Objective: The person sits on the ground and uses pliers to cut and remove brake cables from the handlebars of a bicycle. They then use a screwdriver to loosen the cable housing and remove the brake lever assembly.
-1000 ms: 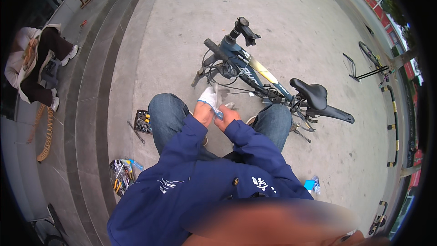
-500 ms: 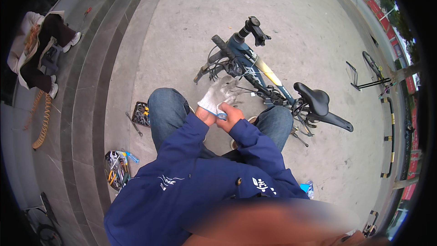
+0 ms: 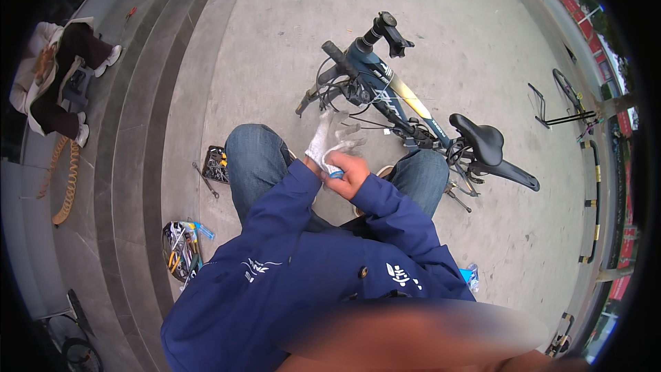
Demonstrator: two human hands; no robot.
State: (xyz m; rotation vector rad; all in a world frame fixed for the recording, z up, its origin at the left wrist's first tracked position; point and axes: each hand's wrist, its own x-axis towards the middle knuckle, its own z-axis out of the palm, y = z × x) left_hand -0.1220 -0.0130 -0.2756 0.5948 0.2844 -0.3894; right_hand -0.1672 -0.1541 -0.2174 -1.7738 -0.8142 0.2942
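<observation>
A whitish knit work glove (image 3: 323, 146) with a blue-edged cuff is on my left hand (image 3: 332, 136). That hand stretches forward between my knees with its gloved fingers apart, holding nothing. My bare right hand (image 3: 353, 173) is closed on the glove's cuff at the left wrist. Just beyond the gloved fingers stands a dark teal and yellow bicycle frame (image 3: 392, 100) with a black saddle (image 3: 478, 139), a stem and loose cables. Its lower parts are partly hidden behind my right knee.
Left of my left knee lie a black tray of small parts (image 3: 216, 164) and a wrench (image 3: 206, 180). A tool container (image 3: 180, 251) sits nearer. Steps (image 3: 155, 117) rise at left, where a person (image 3: 62, 79) sits. Far right are another bicycle (image 3: 566, 93) and a striped barrier (image 3: 593, 200).
My right hand has tightened into a fist around the cuff, bunching the glove at the wrist. The gloved left hand has turned, its fingers spreading. The whole view has shifted slightly.
</observation>
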